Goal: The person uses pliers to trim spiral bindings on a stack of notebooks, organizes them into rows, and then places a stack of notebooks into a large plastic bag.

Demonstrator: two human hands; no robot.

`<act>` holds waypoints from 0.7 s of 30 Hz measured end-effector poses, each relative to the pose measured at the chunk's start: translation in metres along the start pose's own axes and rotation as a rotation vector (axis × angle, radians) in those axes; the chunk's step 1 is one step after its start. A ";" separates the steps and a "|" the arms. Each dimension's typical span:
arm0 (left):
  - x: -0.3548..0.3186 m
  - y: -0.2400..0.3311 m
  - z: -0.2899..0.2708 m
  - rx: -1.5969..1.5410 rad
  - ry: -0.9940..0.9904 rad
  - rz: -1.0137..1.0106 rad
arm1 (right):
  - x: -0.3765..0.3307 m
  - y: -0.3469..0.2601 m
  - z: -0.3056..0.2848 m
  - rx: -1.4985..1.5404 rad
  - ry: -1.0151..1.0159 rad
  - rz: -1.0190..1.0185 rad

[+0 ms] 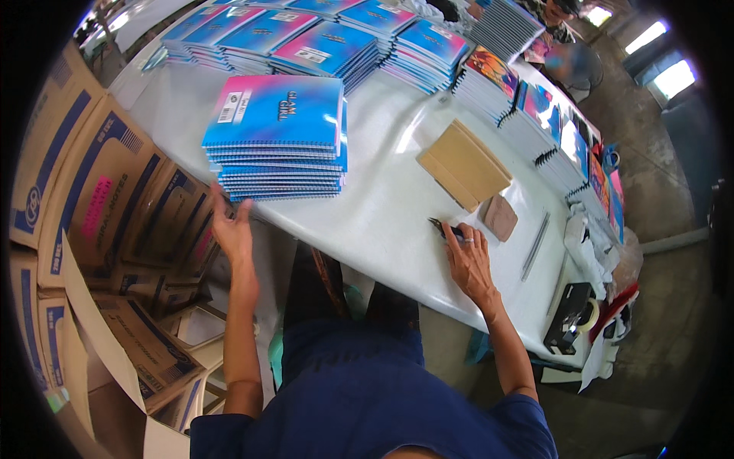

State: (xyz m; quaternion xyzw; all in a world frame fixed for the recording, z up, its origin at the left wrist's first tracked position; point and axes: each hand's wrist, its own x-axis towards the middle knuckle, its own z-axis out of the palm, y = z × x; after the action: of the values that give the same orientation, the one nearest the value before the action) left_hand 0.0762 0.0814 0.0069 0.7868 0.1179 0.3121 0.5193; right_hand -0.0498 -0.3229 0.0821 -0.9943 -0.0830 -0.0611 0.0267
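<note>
A stack of blue and pink spiral notebooks (306,115) stands on the white table (375,176) in front of me, its coil edges toward me. My left hand (232,226) is at the stack's near left corner, thumb and fingers apart and nothing gripped; whether the fingertips touch the stack I cannot tell. My right hand (470,264) rests on the table at the right, closed round dark, pointed pliers (437,224) whose jaws point away to the left. Just beyond that hand lie a brown block (500,218) and a folded piece of cardboard (466,164).
More notebook stacks (329,47) line the table's far side, with other notebooks (539,115) along the right. A thin metal rod (535,246) and a black tape dispenser (572,317) lie at right. Cardboard boxes (115,191) crowd the left. Another person (569,57) is at the far right.
</note>
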 end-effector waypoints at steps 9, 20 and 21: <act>0.055 0.155 0.009 0.433 -0.227 0.869 | 0.145 -0.067 -0.139 -0.312 0.255 -0.672; 0.075 0.137 0.040 0.466 -0.626 0.659 | 0.219 -0.110 -0.146 -0.771 0.294 -1.179; 0.075 0.136 0.040 0.465 -0.624 0.664 | 0.221 -0.112 -0.145 -0.799 0.292 -1.198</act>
State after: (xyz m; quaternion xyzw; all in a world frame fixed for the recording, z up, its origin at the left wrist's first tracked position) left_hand 0.1401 0.0314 0.1452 0.9323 -0.2326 0.1759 0.2138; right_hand 0.1304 -0.1860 0.2581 -0.6940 -0.5793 -0.2228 -0.3649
